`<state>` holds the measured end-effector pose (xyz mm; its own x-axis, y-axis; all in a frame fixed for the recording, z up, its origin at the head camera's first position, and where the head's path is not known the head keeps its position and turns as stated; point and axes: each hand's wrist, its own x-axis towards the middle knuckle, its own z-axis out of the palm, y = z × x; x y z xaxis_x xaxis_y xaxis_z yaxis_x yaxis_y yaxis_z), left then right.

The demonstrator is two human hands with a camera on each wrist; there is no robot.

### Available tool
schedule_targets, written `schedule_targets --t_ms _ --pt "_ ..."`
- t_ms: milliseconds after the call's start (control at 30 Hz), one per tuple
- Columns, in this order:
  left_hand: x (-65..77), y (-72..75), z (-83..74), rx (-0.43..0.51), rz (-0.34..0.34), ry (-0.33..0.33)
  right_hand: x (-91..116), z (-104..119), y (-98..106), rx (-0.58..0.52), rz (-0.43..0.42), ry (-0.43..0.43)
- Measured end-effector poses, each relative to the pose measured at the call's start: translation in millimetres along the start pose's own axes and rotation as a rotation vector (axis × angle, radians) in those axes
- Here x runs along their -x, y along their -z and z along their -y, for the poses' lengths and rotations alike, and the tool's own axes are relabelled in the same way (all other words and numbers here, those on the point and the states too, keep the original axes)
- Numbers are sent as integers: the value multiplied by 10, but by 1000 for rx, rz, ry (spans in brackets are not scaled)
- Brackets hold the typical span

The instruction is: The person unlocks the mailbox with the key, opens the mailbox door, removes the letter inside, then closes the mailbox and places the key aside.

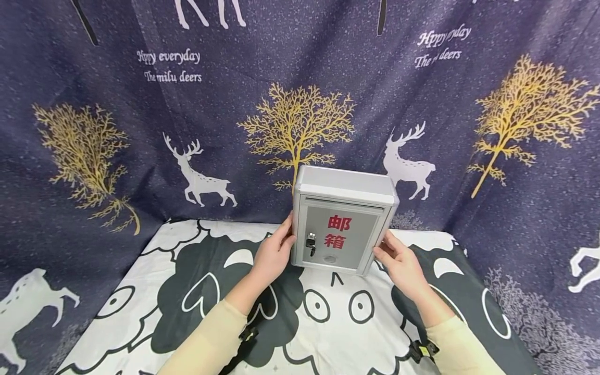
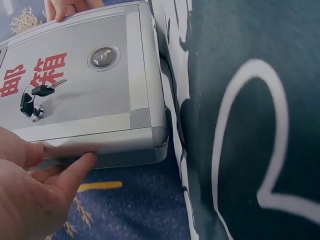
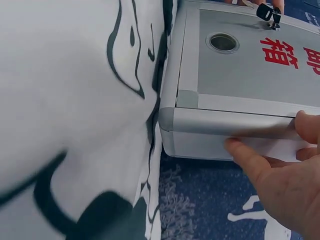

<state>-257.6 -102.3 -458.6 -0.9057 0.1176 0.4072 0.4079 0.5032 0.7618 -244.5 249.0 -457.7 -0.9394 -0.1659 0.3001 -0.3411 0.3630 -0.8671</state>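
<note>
A silver-grey metal mailbox (image 1: 344, 221) with red characters on its door stands near the far side of the cloth-covered table, leaning slightly in the head view. My left hand (image 1: 274, 252) holds its left side, the thumb at the front edge and the fingers along the side wall. On the opposite side, my right hand (image 1: 402, 263) grips the box the same way. A lock with keys (image 2: 37, 97) hangs at the door's left edge. Low on the door is a round window (image 3: 222, 43). The box's bottom meets the cloth in both wrist views; its back is hidden.
Black-and-white cartoon-patterned cloth (image 1: 342, 338) covers the table. Behind and at both sides hangs a dark blue curtain (image 1: 225, 114) printed with deer and golden trees. Each wrist carries a small strapped device, such as the left one (image 1: 248, 333).
</note>
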Motion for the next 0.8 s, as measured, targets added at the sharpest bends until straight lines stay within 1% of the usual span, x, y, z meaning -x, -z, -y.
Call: schedule_targets --t_ms 67,167,300,433,633,800 --pt "23 37 16 -5 -12 1 -20 17 -36 -4 6 -4" --pt "52 88 44 -5 -30 20 -47 49 -94 -21 16 -7" --pt "78 151 75 16 -40 44 -87 86 -154 -27 24 0" --pt "93 200 93 27 -53 46 -128 83 -201 -34 28 14" --pt "108 245 112 16 -74 81 -183 54 -267 -71 47 24" --pt "113 264 129 20 -77 96 -214 34 -300 -69 52 12"
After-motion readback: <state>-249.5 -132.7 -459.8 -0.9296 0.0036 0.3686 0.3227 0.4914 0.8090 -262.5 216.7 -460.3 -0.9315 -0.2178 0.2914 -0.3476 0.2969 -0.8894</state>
